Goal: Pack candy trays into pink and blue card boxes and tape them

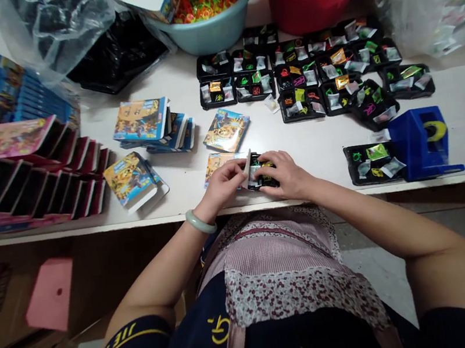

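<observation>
Black tray (pixel 255 167): holds small colourful pieces, near the surface (pixel 325 144) edge.
Printed box (pixel 216 166): lies beside it, white flap (pixel 249 169) raised.

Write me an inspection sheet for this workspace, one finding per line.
Surface: white flat tabletop, bare between the right hand and the blue plastic tape dispenser.
Job's things: black compartmented plastic tray with small colourful pieces, at the near edge; yellow-and-blue printed cardboard box beside it. Whether the tray is partly inside is hidden.
Clutter: similar filled trays grouped at the back right; light-blue round plastic basin and red round plastic basin behind.
Grippers: bare hands; left hand pinches a pale card flap, right hand grips the tray.
Cables: nothing seen.
Surroundings: pink flat sheet below tabletop level, left.
</observation>
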Tool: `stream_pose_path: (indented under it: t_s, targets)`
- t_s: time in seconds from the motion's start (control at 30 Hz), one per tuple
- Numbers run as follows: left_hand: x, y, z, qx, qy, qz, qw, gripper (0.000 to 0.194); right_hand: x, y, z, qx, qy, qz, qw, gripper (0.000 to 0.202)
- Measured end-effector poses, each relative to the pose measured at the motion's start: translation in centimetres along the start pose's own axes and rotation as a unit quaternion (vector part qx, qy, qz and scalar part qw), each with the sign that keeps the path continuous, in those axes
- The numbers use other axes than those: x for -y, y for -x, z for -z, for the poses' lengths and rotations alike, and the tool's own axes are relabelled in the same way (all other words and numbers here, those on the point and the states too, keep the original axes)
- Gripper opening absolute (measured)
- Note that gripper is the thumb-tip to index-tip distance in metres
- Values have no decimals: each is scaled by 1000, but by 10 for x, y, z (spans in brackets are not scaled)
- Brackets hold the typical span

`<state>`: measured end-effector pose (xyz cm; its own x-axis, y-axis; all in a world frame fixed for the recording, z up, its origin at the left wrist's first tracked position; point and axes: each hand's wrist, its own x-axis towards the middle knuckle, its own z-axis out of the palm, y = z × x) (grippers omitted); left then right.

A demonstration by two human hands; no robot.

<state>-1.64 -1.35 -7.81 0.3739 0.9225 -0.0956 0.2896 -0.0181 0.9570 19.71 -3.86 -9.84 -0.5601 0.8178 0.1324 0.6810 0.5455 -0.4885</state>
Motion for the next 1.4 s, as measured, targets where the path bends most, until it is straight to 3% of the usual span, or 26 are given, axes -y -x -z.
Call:
stream_pose_path:
  t_s: [0.2,0.37,0.5,0.7,1.03,1.23,1.4]
  targets:
    - [4,2,-2,-8,-5,12,1000,23,7,-1,-12,0,54,0,999,36]
    - [7,6,1,7,3,18,1000,21,5,-1,-9,-10,47,-7,999,33]
    - [7,5,-2,-17,21,21,999,21,4,-4,-7,-9,36,-3,999,30]
    - [7,3,-9,-15,20,24,999,20,4,-5,-10,14,76,7,997,44]
    - [2,1,-6,-22,49,26,998,22,10,-8,-17,-20,84,-30,996,38]
    - [-2,-2,3,37,70,74,994,25,7,-10,-10,13,69,-4,998,37]
    - [-1,-4,-4,-2,43,38,998,23,14,-13,-17,-7,74,-51,996,38]
